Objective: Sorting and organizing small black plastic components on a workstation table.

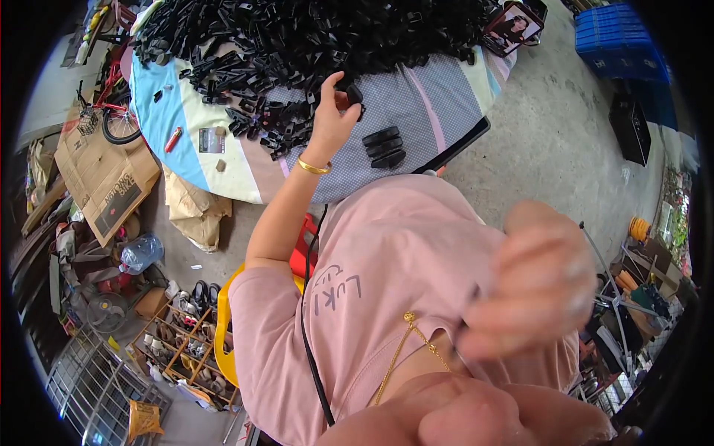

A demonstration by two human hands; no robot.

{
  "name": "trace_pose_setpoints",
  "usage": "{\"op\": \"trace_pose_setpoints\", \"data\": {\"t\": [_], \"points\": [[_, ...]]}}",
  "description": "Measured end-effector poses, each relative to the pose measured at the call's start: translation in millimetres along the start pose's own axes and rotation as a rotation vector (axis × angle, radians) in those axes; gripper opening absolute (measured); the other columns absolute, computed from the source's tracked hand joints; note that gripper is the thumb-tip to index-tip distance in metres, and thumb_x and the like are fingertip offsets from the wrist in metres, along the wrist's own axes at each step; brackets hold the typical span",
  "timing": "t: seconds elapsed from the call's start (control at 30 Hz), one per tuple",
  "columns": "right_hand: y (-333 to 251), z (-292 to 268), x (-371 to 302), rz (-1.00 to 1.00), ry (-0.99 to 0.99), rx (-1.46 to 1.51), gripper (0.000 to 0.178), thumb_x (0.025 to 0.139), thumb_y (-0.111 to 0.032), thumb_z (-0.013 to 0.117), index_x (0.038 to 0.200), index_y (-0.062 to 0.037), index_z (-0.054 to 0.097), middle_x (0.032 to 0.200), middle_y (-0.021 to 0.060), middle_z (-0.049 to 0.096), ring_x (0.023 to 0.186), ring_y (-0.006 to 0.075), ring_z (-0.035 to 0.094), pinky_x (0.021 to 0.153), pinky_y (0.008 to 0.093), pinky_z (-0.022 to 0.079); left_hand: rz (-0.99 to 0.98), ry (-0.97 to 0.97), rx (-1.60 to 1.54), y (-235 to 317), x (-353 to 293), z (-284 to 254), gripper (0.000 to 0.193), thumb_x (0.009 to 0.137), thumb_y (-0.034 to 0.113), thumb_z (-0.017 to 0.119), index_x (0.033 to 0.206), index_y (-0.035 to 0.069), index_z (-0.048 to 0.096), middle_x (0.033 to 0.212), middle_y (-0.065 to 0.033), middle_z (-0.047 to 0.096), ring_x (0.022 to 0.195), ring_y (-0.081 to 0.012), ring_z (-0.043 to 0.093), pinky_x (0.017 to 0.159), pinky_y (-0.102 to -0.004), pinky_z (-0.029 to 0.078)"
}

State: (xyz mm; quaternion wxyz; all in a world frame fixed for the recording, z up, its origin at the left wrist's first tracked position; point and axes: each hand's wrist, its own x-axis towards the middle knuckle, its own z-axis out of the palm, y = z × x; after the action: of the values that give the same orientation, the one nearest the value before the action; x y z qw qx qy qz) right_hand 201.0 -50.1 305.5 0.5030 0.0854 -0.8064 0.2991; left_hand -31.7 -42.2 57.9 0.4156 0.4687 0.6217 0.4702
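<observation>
My left hand (335, 123), a gold bangle at its wrist, is over the near edge of a big heap of black plastic clips (297, 44). Its thumb and fingers pinch one black plastic clip (354, 94). Just right of that hand, several black pieces (383, 147) lie side by side in a neat row on the patterned tablecloth (439, 97). My right hand (528, 282) is raised close to the camera in front of my chest, with its fingers curled. Motion smears it, and anything it may hold cannot be made out.
On the table's left part lie a red lighter (173, 140) and a small printed card (212, 140). A phone (513, 28) stands at the far right edge. A dark flat bar (454, 145) lines the near right edge. Blue crates (621, 41) stand on the floor beyond.
</observation>
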Motion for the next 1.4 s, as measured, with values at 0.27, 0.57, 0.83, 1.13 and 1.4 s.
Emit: {"op": "trace_pose_setpoints", "data": {"t": [0.27,0.57,0.83,1.13,1.4], "points": [[116,42,-99,0.821,0.087,-0.222,0.030,0.072,0.004,0.066,0.101,-0.0022,0.067,0.092,0.0075,0.063,0.075,0.0170,0.061,0.066,0.0265,0.050,-0.122,-0.122,0.008,-43,-5,18,0.031,0.075,0.003,0.069,0.104,0.002,0.060,0.092,-0.0029,0.063,0.079,-0.0094,0.059,0.069,-0.0240,0.050],[189,93,-228,0.882,-0.145,-0.312,0.026,0.072,-0.012,0.069,0.098,-0.0058,0.069,0.098,0.0060,0.066,0.092,0.0230,0.058,0.080,0.0330,0.048,0.314,0.103,0.681,-41,-20,14,0.023,0.069,0.008,0.072,0.091,0.004,0.067,0.088,-0.0105,0.059,0.086,-0.0306,0.057,0.077,-0.0404,0.047],[186,76,-221,0.711,-0.364,-0.581,0.026,0.069,-0.011,0.073,0.094,-0.0044,0.069,0.087,0.0045,0.060,0.085,0.0237,0.056,0.075,0.0356,0.047,0.255,0.041,0.625,-44,-19,11,0.021,0.068,0.009,0.073,0.088,0.003,0.068,0.085,-0.0108,0.060,0.085,-0.0307,0.059,0.076,-0.0382,0.048],[200,83,-227,0.744,-0.375,-0.448,0.025,0.067,-0.012,0.073,0.091,-0.0052,0.071,0.081,0.0056,0.057,0.083,0.0250,0.053,0.076,0.0342,0.047,0.285,-0.032,0.643,-52,-10,7,0.022,0.063,0.008,0.076,0.083,0.002,0.069,0.080,-0.0099,0.059,0.080,-0.0282,0.059,0.072,-0.0363,0.049],[205,96,-226,0.785,-0.302,-0.386,0.022,0.067,-0.015,0.073,0.086,-0.0047,0.071,0.080,0.0072,0.059,0.083,0.0262,0.055,0.074,0.0363,0.048,0.338,-0.080,0.618,-52,-6,4,0.020,0.065,0.008,0.075,0.082,0.001,0.068,0.080,-0.0105,0.058,0.078,-0.0290,0.059,0.070,-0.0373,0.050]]}}
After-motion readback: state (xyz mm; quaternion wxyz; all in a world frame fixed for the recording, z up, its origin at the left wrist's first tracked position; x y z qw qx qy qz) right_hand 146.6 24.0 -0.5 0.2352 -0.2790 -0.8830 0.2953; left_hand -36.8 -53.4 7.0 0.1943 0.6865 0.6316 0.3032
